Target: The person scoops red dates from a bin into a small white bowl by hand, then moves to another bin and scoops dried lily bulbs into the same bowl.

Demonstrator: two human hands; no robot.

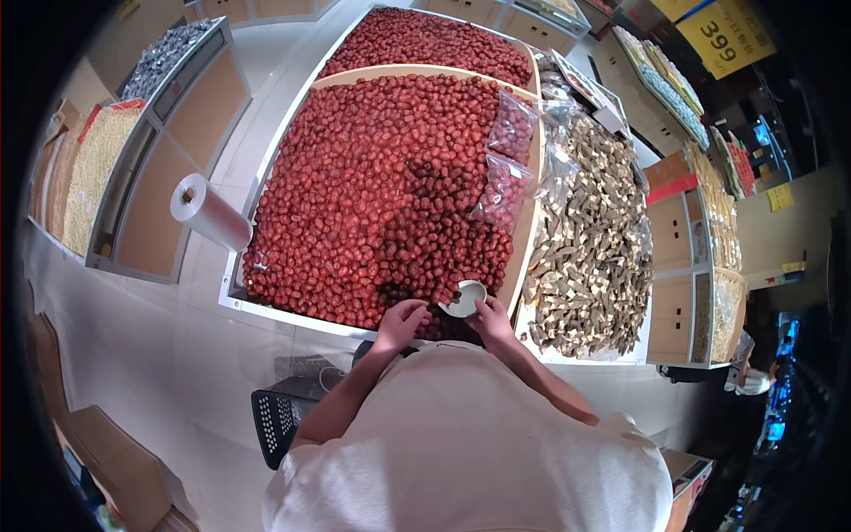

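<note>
Shop bulk bin [284, 316] of red dates [372, 186]: at its near edge the right hand [493, 322] pinches a white scoop [465, 298], the left hand [401, 321] has its fingers curled over the fruit, grasp unclear; probably mid-scooping, next needs a level lift.

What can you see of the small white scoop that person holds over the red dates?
The white scoop is small, round and shallow, like a little bowl, and looks like smooth plastic. Its open side faces up and its inside looks empty. It sits at the near edge of the heap of red dates, just over the fruit. The right hand holds its near rim. The left hand lies close beside it, and whether it touches the scoop cannot be told.
</note>
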